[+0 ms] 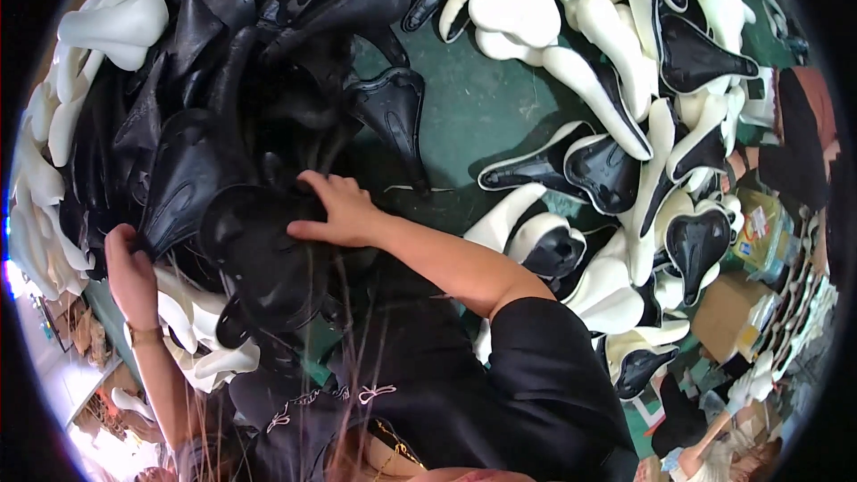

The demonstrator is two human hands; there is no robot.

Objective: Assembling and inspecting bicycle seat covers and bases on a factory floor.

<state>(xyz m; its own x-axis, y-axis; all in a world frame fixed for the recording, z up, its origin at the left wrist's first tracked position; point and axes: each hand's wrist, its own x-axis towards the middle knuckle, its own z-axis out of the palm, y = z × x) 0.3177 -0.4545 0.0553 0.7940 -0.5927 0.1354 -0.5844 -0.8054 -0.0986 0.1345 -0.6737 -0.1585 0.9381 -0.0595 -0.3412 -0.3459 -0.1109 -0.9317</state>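
Observation:
A black plastic bicycle saddle shell [259,254] lies in front of me, wide end toward me. My right hand [335,210] rests on its far edge, fingers spread over the rim. My left hand [128,270] reaches out at the left and grips the edge of another black saddle shell [183,183] in the heap. A large pile of black saddle shells [268,45] rises behind both hands on the green table [482,107].
White foam saddle pads with black undersides [616,125] are heaped at the right and top. More white pads [116,27] line the left edge. Cardboard boxes [732,312] and another person [714,446] are at the lower right.

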